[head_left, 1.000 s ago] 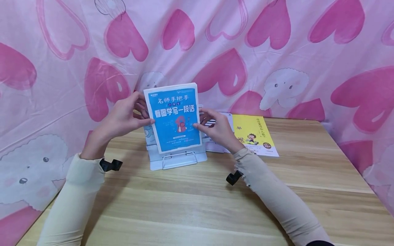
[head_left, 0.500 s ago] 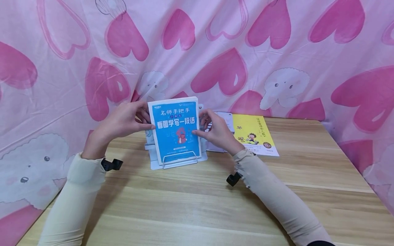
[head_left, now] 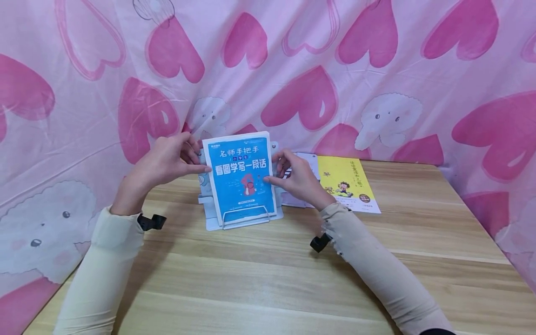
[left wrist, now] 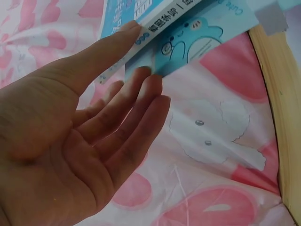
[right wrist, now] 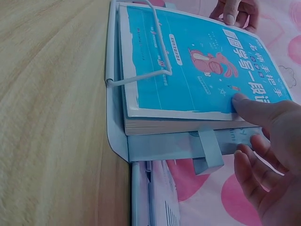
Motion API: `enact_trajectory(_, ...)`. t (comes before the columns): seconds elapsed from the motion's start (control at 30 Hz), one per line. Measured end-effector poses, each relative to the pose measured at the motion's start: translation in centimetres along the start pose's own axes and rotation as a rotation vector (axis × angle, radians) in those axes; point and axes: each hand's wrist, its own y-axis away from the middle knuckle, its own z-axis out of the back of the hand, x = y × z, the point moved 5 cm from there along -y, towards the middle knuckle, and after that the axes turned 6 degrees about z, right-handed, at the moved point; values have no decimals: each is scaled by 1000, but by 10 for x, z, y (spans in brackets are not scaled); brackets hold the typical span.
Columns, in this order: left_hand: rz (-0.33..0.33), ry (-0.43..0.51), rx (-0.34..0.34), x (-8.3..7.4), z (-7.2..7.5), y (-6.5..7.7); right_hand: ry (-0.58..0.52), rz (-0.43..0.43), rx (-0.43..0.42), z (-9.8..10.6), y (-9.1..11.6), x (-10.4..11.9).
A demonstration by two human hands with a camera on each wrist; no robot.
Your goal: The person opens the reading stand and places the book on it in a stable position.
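Observation:
A blue-covered book [head_left: 240, 181] with white edges leans upright on a pale blue book stand [head_left: 211, 225]. Its lower edge sits behind the stand's wire stop [right wrist: 162, 52]. My left hand [head_left: 169, 160] is at the book's left side, thumb along the spine [left wrist: 162, 21]. Its other fingers bend loosely near the stand's cartoon-printed back plate [left wrist: 202, 44]. At the right side is my right hand [head_left: 295, 179]. In the right wrist view its thumb [right wrist: 254, 109] touches the cover, while the other fingers [right wrist: 256, 172] curve loosely away from the pages.
Behind the stand to the right lie a yellow book [head_left: 345, 181] and a pale lilac item [head_left: 293, 199], partly covered. A pink heart-patterned curtain [head_left: 305, 93] hangs along the back and left of the wooden table [head_left: 259, 279].
The book has come down from above the stand and now rests behind the wire stop. Both hands stay at its sides, the left thumb now only at the edge.

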Motion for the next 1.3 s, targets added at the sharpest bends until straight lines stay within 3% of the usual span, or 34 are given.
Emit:
enact_trajectory(0.17, 26, 5, -40, 6, 3, -1, -4, -8, 8, 0, 0, -1)
enact_trajectory(0.3, 21, 32, -28, 7, 3, -2, -2, -21, 23, 0, 0, 0)
enact_trajectory(0.4, 21, 63, -15, 5, 3, -2, -10, -30, 30, 2, 1, -1)
enact_trajectory(0.5, 3, 81, -55, 0, 3, -1, -12, -51, 28, 6, 1, -3)
enact_trajectory(0.73, -180, 64, -306, -29, 0, 0, 26, -88, -17, 23, 5, -13)
enact_trajectory(0.83, -259, 55, -343, -49, -11, -1, 33, -101, -3, 30, 9, -20)
enact_trajectory(0.9, -288, 67, -319, -63, -22, -2, 43, -116, 32, 34, 13, -26)
enact_trajectory(1.0, -315, 90, -228, -86, -44, -6, 70, -150, 127, 37, 19, -39)
enact_trajectory(1.17, -378, 54, -59, -121, -93, -16, 66, -205, 351, 33, 32, -61)
enact_trajectory(1.3, -399, 34, 70, -140, -134, -27, 70, -204, 490, 27, 43, -74)
